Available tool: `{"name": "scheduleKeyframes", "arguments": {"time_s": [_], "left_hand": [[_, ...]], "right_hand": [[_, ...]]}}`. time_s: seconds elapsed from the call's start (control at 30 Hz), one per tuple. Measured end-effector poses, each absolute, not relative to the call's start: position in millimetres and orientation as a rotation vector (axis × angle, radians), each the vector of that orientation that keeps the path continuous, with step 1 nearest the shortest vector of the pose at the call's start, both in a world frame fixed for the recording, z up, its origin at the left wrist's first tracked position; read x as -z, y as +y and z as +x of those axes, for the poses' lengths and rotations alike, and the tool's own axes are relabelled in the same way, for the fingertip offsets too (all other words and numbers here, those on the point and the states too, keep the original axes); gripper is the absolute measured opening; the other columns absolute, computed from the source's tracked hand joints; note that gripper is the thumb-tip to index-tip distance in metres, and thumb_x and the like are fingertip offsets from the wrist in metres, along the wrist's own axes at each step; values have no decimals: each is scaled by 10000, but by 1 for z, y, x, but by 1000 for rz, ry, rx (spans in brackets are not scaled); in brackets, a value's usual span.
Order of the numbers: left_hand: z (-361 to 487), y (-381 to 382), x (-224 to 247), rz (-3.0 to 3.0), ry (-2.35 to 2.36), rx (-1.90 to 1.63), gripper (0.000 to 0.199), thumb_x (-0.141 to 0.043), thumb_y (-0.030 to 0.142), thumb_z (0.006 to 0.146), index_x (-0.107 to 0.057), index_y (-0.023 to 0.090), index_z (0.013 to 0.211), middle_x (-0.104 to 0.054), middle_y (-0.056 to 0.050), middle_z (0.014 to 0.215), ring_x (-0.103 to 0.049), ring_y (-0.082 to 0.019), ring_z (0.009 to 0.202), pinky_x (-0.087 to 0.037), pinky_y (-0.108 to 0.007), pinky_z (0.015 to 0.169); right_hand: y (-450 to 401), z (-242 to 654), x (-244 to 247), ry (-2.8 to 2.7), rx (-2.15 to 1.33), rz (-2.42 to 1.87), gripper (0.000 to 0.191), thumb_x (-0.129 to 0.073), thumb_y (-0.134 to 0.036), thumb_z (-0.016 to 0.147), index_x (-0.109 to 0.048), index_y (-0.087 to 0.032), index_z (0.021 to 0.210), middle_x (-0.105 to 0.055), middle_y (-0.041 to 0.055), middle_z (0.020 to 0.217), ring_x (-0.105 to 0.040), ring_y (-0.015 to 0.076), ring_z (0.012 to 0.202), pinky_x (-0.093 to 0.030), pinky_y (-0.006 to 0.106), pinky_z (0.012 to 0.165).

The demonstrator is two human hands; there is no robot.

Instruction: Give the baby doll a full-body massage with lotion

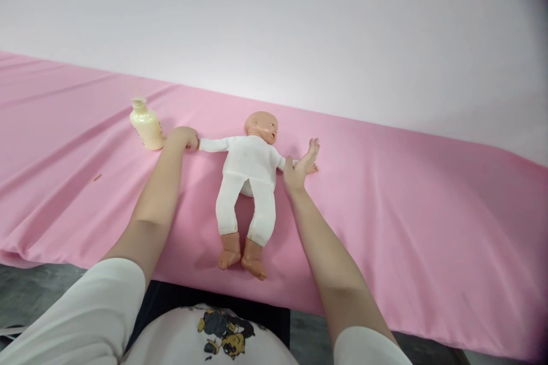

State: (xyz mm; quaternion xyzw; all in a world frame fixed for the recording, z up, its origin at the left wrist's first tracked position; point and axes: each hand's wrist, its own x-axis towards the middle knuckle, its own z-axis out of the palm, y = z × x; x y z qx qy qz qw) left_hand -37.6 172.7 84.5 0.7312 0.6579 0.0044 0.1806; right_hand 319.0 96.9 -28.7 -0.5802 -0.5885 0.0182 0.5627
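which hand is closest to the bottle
The left hand, closed at the end of one of the doll's sleeves. It is right beside the bottle; the right hand, fingers extended, is across the doll's body, much farther away.

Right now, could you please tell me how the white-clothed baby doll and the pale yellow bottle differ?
The white-clothed baby doll lies on its back, while the pale yellow bottle appears to stand upright. The doll is larger than the bottle. Both rest on the pink cloth.

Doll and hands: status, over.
Left hand closed at one doll sleeve, right hand open at the other. Doll on its back. Pale bottle beside left hand.
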Motion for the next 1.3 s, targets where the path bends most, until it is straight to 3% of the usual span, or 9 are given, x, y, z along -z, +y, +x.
{"name": "scheduleKeyframes", "arguments": {"time_s": [0.1,0.23,0.37,0.43,0.57,0.73,0.87,1.03,1.3], "left_hand": [[-40,168,-109,1988,1861,93,269,-699,186,601,-690,211,868,-683,-52,845,-653,-269,843,-480,-364,778],[-28,162,-122,2219,1634,-358,292,-678,258,681,-665,209,969,-678,-38,1011,-627,-229,939,-475,-319,823],[13,161,-99,2200,1180,-813,394,-658,247,732,-616,168,1115,-670,-69,1115,-621,-188,1030,-482,-301,900],[42,159,-81,2140,1011,-906,417,-579,224,803,-560,151,1213,-650,-104,1228,-622,-178,1086,-483,-303,927],[94,145,-45,2384,919,-850,363,-495,147,852,-586,162,1204,-681,-109,1210,-626,-213,1114,-457,-345,964],[116,134,-25,2696,1059,-730,256,-558,243,886,-650,163,1111,-705,-123,1143,-616,-288,1142,-387,-414,1019],[112,139,-27,2746,1173,-645,297,-562,323,910,-651,130,1117,-715,-143,1047,-646,-305,1037,-412,-407,910],[108,141,-22,2761,1269,-726,376,-540,486,929,-671,133,931,-709,-127,879,-659,-290,865,-418,-391,792],[111,139,-17,2860,1069,-819,352,-338,322,1034,-645,152,1010,-703,-122,979,-649,-236,917,-458,-353,795]], "right_hand": [[93,308,25,-1499,-52,-1271,739,-463,-377,912,-176,-209,1572,-158,137,1667,-107,274,1582,-134,608,1260],[93,293,21,-1525,-274,-1113,686,-461,-465,942,-227,-249,1550,-253,118,1640,-273,265,1533,-257,564,1244],[90,275,11,-1491,-603,-943,610,-479,-507,951,-296,-318,1501,-357,108,1587,-597,251,1268,-451,509,1124],[86,266,7,-1492,-718,-885,592,-493,-504,953,-309,-335,1489,-430,109,1534,-662,230,1131,-488,491,1080],[80,256,10,-1451,-837,-934,631,-557,-486,924,-320,-313,1483,-514,101,1423,-659,190,1012,-526,432,1017],[86,259,23,-1353,-835,-1058,563,-602,-467,885,-453,-305,1403,-599,58,1237,-622,152,835,-569,377,890],[86,258,21,-1396,-840,-985,524,-614,-523,883,-524,-288,1342,-600,79,1300,-646,189,974,-563,398,943],[79,255,12,-1483,-717,-947,470,-578,-566,913,-590,-257,1267,-615,91,1321,-578,237,1244,-450,435,1124],[81,257,21,-1405,-799,-974,443,-440,-567,976,-521,-262,1287,-638,78,1198,-650,210,1027,-544,436,999]]}}
